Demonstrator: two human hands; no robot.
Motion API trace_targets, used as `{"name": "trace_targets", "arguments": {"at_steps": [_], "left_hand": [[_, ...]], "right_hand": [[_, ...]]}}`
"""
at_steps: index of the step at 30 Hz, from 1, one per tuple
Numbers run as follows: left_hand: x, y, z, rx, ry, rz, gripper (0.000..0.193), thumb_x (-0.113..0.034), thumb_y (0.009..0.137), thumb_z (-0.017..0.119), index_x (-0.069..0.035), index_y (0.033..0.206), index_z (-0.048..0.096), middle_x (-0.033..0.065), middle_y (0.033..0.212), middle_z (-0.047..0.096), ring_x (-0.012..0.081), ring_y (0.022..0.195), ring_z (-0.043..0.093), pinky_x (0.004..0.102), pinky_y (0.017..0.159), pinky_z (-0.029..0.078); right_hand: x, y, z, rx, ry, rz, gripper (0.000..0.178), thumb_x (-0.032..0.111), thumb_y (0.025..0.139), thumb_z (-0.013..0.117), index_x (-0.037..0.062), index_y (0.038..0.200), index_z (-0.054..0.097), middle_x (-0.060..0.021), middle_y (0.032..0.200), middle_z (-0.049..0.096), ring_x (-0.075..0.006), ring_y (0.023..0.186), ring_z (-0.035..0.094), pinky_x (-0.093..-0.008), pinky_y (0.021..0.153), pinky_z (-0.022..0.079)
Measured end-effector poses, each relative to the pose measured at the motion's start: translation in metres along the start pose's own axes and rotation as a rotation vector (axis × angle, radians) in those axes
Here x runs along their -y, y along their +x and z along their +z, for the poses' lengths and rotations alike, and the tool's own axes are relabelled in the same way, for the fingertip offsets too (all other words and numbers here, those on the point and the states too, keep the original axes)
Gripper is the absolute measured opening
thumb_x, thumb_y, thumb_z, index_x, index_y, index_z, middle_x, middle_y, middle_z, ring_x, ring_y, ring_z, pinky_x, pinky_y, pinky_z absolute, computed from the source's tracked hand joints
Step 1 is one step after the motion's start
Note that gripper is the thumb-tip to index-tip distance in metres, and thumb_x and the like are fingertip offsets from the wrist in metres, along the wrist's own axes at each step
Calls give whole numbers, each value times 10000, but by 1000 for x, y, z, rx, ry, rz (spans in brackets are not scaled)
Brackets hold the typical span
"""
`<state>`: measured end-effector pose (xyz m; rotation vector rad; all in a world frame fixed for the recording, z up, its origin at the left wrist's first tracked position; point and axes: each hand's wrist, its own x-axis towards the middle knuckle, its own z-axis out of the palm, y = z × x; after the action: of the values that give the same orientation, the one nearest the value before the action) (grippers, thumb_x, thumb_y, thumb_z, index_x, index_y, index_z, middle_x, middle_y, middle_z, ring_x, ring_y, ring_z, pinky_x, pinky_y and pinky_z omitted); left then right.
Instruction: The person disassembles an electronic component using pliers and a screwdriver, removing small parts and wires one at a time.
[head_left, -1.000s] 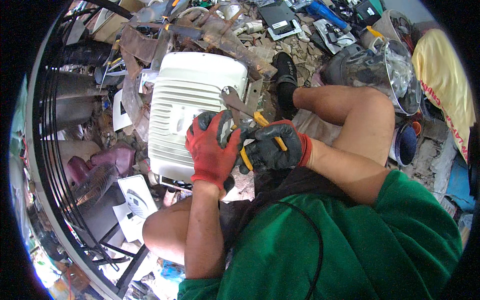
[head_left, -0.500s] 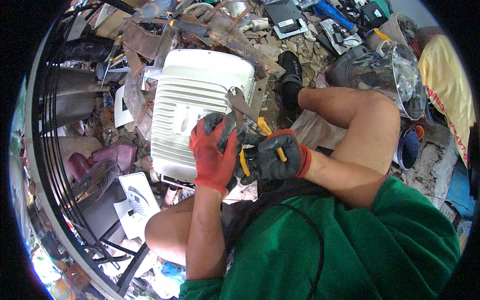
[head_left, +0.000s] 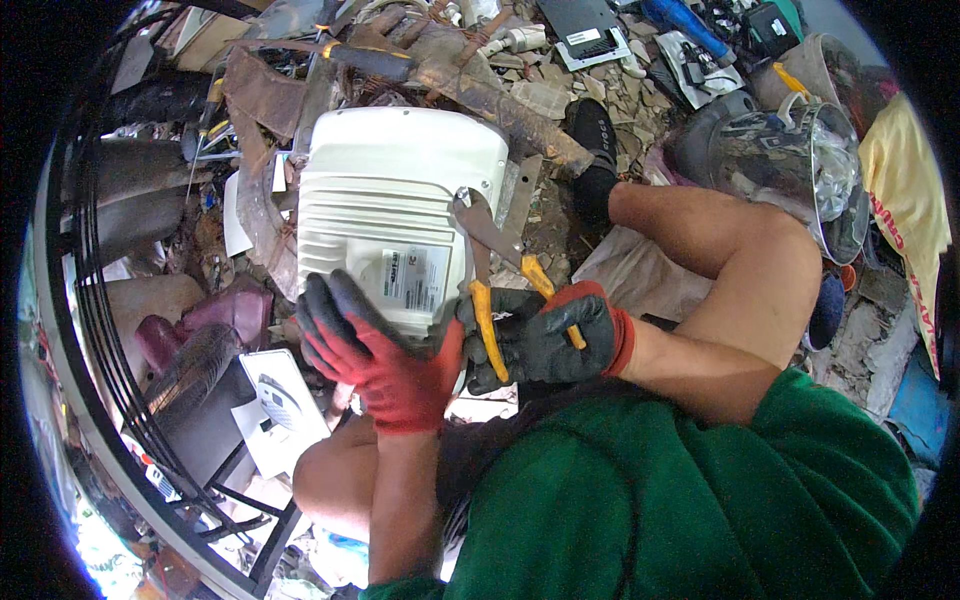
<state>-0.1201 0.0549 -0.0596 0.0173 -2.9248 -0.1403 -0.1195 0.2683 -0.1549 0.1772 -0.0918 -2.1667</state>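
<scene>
A white ribbed metal housing [head_left: 390,150] with a printed label [head_left: 412,280] lies in front of me, between my legs. My right hand [head_left: 575,325], in a red and black glove, holds a pair of pliers [head_left: 486,225] by the yellow handles, which stand apart. Their jaws are at a small bolt by the housing's right edge; whether they grip it I cannot tell. My left hand [head_left: 380,350], gloved alike, is open over the housing's near left corner, fingers spread. Its thumb is close to the left handle.
Rubble and scrap surround the housing. A black wire rack [head_left: 110,350] stands at left, near a maroon object [head_left: 225,312] and a white panel [head_left: 280,400]. A hammer-like tool [head_left: 370,62] lies beyond. A clear bucket [head_left: 775,155] and a yellow sack [head_left: 905,190] are at right.
My left hand has moved left and slightly down from beside the pliers and spread its fingers, uncovering the label. My right hand still holds the pliers at the bolt.
</scene>
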Motion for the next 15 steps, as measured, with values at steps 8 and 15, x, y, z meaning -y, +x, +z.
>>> {"name": "trace_targets", "arguments": {"at_steps": [8,15], "left_hand": [[11,-6,15,369,140,-254,1536,-573,504,946,80,1588,75,320,1660,137,543,1526,135,689,1212,81],[4,-1,14,372,5,-146,1390,-406,571,922,22,1603,95,334,1658,103,587,1502,152,766,1156,116]], "right_hand": [[-3,-24,-22,-122,-1092,-186,291,164,851,776,37,1100,694,-141,1049,737,-263,916,736,-372,822,594],[-3,-11,-18,-107,-1136,-102,289,191,856,785,36,1089,713,-139,1061,744,-267,927,738,-390,836,592]]}}
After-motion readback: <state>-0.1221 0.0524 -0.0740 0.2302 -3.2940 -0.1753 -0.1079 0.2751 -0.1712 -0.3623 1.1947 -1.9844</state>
